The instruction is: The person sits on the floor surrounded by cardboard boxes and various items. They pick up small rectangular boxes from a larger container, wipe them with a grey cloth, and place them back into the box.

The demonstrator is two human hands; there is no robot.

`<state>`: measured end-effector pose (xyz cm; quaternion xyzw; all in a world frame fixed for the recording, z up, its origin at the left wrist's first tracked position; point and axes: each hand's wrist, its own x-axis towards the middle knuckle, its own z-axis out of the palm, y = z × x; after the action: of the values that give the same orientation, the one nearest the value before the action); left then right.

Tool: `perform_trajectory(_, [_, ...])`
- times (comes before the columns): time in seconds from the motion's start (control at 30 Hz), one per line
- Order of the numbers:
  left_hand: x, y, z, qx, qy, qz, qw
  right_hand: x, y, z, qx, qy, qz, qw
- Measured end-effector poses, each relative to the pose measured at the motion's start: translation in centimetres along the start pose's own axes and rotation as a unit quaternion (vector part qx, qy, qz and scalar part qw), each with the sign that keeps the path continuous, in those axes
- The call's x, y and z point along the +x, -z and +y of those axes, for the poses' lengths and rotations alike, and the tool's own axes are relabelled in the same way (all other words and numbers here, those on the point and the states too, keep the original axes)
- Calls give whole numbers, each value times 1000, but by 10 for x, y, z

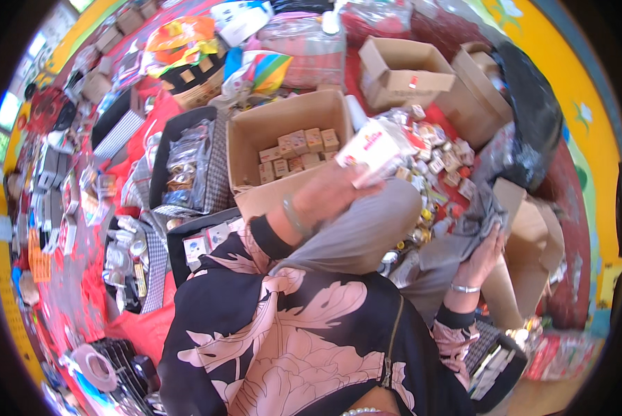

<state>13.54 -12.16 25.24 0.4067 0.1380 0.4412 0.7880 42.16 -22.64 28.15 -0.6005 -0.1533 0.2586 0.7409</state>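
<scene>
My left hand [328, 200] grips a white packet with red print [374, 149] above my left knee. It is slightly blurred. Just left of it stands a large open cardboard box [290, 109] with several small cartons [300, 143] inside. My right hand [483, 258] lies against the grey cloth [487, 215] over my right leg, its fingers stretched out and nothing visible in them. Close beside that hand is another open cardboard box [532, 243]. Between my legs and beyond lies a heap of small boxes and loose items [435, 156].
At the left are checked fabric bins, one with plastic-wrapped items [189, 166] and another with white boxes [207, 243]. Beyond the heap stand an open cardboard box [408, 69] and a black plastic bag [532, 104]. Loose goods cover the red floor covering [68, 305] at far left.
</scene>
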Motion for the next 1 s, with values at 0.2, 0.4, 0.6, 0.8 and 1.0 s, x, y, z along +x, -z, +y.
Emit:
perform_trajectory(0.2, [-13,144,57,0,41,365,930,46,33,58,-62,-84,-42,994])
perform_trajectory(0.4, [-6,270,49,417,220,496,729,60,24,73,-118,-105,-82,984])
perform_trajectory(0.6, [30,319,24,685,357,337,539,53,4,71,-162,-145,-104,970])
perform_trajectory(0.8, [32,319,7,701,411,267,518,59,1,74,-144,-174,-105,968])
perform_trajectory(1.0, [23,330,-26,760,312,248,514,71,17,91,-121,-203,-121,964])
